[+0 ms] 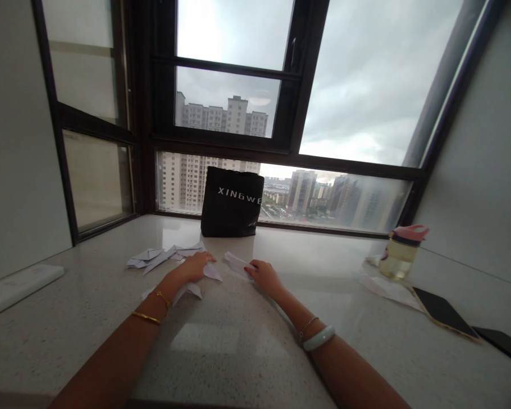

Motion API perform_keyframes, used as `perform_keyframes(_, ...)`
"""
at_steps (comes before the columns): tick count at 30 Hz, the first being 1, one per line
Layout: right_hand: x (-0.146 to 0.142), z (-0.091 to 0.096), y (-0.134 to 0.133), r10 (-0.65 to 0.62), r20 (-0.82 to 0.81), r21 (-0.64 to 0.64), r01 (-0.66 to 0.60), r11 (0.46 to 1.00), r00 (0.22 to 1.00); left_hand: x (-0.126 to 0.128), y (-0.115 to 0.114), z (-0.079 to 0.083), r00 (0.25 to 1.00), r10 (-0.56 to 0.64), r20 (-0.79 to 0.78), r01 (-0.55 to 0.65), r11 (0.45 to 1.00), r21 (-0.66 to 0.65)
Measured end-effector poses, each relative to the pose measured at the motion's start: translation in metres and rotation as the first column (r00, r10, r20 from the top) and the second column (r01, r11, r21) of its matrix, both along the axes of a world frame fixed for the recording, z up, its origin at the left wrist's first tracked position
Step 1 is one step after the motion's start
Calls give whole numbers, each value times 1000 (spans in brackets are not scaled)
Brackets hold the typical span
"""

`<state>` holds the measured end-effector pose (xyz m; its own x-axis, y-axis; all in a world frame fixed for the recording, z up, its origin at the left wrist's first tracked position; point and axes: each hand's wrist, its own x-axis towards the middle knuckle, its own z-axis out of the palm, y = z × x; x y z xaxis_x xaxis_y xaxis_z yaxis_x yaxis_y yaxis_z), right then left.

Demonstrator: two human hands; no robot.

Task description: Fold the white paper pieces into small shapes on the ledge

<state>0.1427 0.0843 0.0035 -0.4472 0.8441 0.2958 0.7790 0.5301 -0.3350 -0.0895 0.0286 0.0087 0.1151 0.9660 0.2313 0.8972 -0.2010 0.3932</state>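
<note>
White folded papers (147, 257) lie in a loose pile on the pale speckled counter. My left hand (197, 266) is at the right side of this pile, its fingers bent over a folded paper (213, 272); its thumb is hidden. Another folded piece (189, 291) lies just below that wrist. My right hand (263, 275) pinches one end of a flat white folded paper (237, 262) between thumb and fingers, a short way right of the left hand. Behind both hands, a black bag (232, 204) with white lettering stands upright against the window.
At the right stands a bottle (399, 255) with a pink lid and yellowish contents. White paper (394, 291) lies beside it, near a dark phone (445, 311) and another dark flat object (505, 346). A long white strip-like object (21, 287) lies at the left wall.
</note>
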Motion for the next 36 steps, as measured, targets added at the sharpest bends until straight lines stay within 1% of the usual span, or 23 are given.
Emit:
perform_keyframes(3, 0, -1, -1, 6, -5, -10, -6, 1000, 1000, -5, -3, -3, 999, -2, -43, -1, 998, -58)
perform_keyframes(6, 0, -1, -1, 7, -15, -18, -8, 1000, 1000, -3, -3, -2, 1000, 19, -15, -19, 999, -40)
perform_keyframes(8, 0, -1, 0, 4, -26, -26, -5, 1000, 1000, 0, -1, 2, 999, 25, 48, -25, 1000, 0)
perform_keyframes(11, 1, -1, 3, -10, -50, -43, 8, 999, 999, 5, 1, 11, 978, -9, 207, -7, 997, 73)
perform_keyframes(13, 2, -1, 5, -21, -70, -59, 17, 998, 997, 9, 3, 17, 941, -59, 333, 22, 993, 117)
perform_keyframes(15, 3, -2, 7, -31, -89, -75, 24, 997, 996, 14, 3, 21, 888, -120, 445, 63, 988, 143)
perform_keyframes(18, 3, -4, 9, -34, -114, -93, 23, 995, 993, 22, 3, 22, 806, -189, 560, 117, 980, 163)
perform_keyframes(22, 3, -5, 11, -26, -154, -110, 9, 994, 988, 30, 1, 18, 732, -218, 645, 130, 975, 183)
perform_keyframes(26, 3, -5, 13, -21, -209, -126, -6, 992, 978, 35, 3, 14, 708, -209, 675, 69, 971, 228)
perform_keyframes(29, 4, -5, 13, -16, -259, -139, -21, 990, 966, 36, 3, 15, 725, -194, 661, -9, 957, 291)
perform_keyframes(32, 5, -5, 15, -10, -316, -153, -41, 987, 949, 37, -1, 19, 765, -185, 616, -71, 928, 367)
perform_keyframes(33, 5, -6, 15, -6, -337, -158, -51, 986, 942, 38, -3, 20, 805, -191, 561, -68, 910, 408)
perform_keyframes(34, 6, -6, 16, 0, -359, -164, -63, 984, 933, 39, -6, 20, 860, -200, 470, -45, 887, 460)
perform_keyframes(36, 5, -7, 18, 13, -407, -180, -94, 979, 913, 43, -11, 21, 961, -201, 192, 60, 824, 564)
